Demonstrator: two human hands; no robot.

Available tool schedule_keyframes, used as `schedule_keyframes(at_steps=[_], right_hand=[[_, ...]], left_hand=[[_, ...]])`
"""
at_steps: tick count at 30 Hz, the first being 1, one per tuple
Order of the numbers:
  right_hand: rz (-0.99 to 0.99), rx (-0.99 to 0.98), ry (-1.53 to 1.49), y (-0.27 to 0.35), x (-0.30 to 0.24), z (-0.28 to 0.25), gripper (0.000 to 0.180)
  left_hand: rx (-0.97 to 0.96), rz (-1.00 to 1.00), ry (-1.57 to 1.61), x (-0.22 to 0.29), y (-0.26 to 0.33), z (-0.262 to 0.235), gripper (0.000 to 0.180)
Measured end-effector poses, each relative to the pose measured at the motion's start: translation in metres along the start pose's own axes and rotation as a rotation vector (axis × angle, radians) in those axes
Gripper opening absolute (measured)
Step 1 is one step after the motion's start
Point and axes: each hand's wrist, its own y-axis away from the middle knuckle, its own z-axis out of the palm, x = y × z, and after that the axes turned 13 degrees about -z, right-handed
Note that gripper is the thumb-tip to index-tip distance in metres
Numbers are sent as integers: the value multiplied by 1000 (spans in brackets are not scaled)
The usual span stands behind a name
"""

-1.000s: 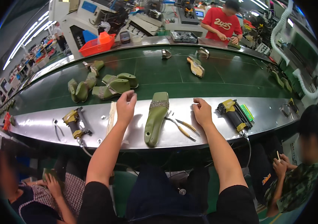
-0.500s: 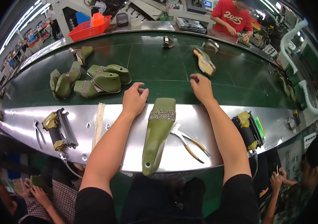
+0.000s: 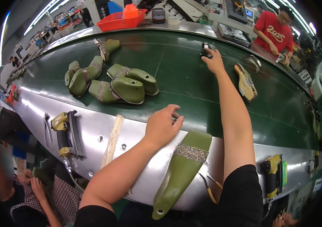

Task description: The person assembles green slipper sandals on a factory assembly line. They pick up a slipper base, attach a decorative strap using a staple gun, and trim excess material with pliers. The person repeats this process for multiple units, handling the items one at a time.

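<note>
My right hand [image 3: 214,60] stretches far across the green conveyor belt [image 3: 183,75], and its fingers close over a small dark object [image 3: 205,48] lying there. Knuckles down, my left hand [image 3: 163,125] rests at the belt's near edge with fingers curled and nothing in it. Just below that hand, an olive-green shoe last with a glittery strap [image 3: 183,170] lies on the metal ledge [image 3: 138,151], toe pointing toward me.
Several green lasts [image 3: 112,81] sit on the belt at left, a tan sole piece [image 3: 245,81] at right. On the ledge are a yellow nail gun [image 3: 64,132], wooden strip [image 3: 112,140], pliers [image 3: 210,187] and another tool [image 3: 274,178]. Red basket [image 3: 121,19] behind. A person in red [image 3: 276,30] works opposite; another person [image 3: 36,189] sits lower left.
I have leaned further over the belt. My right hand went from the belt's near part out to the small dark object. My left hand stayed by the last.
</note>
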Motion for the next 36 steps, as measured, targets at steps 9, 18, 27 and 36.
schedule_keyframes(at_steps=[9,18,27,36], right_hand=[[122,-299,138,-8,22,42,82],[-115,167,-14,7,-55,-32,67],[-40,591,284,23,-54,-152,26],[502,-232,460,102,-11,-161,67]], left_hand=[[-45,-31,-84,8,1,0,38],[-18,-27,-54,5,1,0,37],[6,-29,-48,4,1,-4,37],[27,-5,-42,1,1,-3,36]])
